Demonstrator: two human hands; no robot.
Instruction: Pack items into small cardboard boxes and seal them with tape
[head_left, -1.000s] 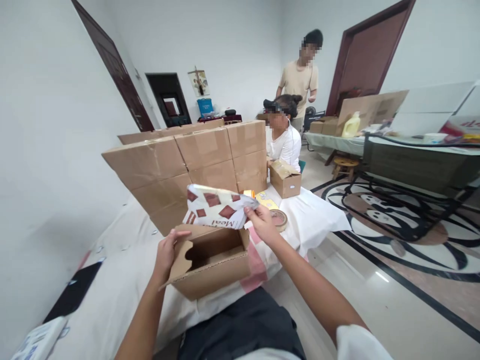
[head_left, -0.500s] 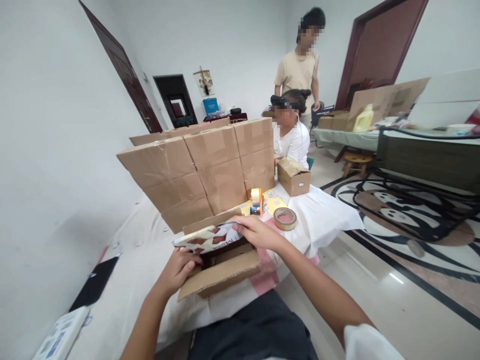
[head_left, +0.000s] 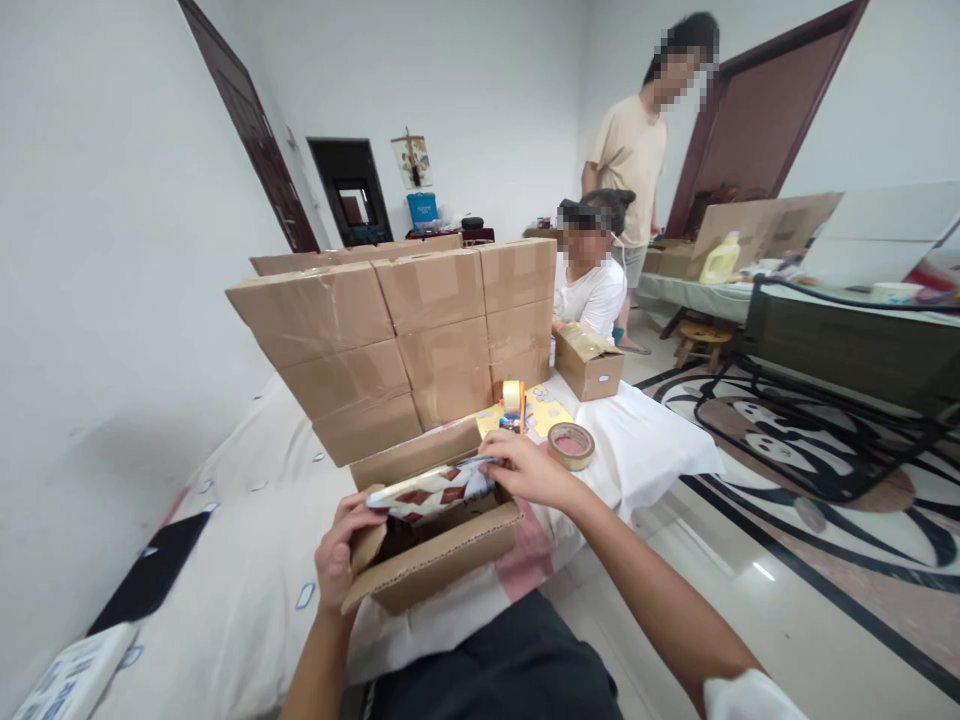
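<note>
An open cardboard box (head_left: 439,555) stands on the white-covered table right in front of me. My left hand (head_left: 339,555) grips its near-left flap, fingers curled over the edge. My right hand (head_left: 527,470) pinches the right end of a white packet with dark red squares (head_left: 433,490), which lies across the box's opening, partly inside. The packet's lower side is hidden by the box walls.
A wall of stacked sealed cartons (head_left: 397,335) stands behind the box. A tape dispenser (head_left: 513,403) and tape roll (head_left: 571,445) lie to the right. A seated person (head_left: 592,275) with a small carton (head_left: 589,360), and a standing person (head_left: 637,150), are beyond. A black phone (head_left: 150,575) lies left.
The packet came down from above the box into its opening, carried by my right hand. My left hand stayed on the box's left flap. The standing person moved to the right.
</note>
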